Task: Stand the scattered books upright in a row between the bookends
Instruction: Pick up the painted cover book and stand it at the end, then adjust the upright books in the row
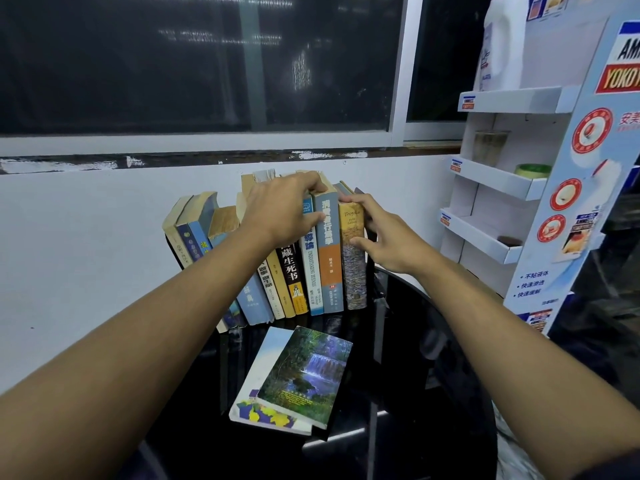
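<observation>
Several books stand in a row [311,271] on a black glass table [415,375], leaning a little to the left. My left hand [280,209] lies over the tops of the middle books, fingers curled on the blue-and-orange book [329,258]. My right hand [384,233] presses the rightmost yellow "Troyka" book [353,271], thumb on its spine and fingers on its right side. A black bookend [370,251] stands just behind that hand. Two books lie flat in front, a waterfall-cover book [308,372] on top of a white one [256,407].
A white wall and a dark window run behind the row. A white cardboard display rack [498,181] with shelves, a cup, a tape roll and a jug stands at the right, close to the table's edge.
</observation>
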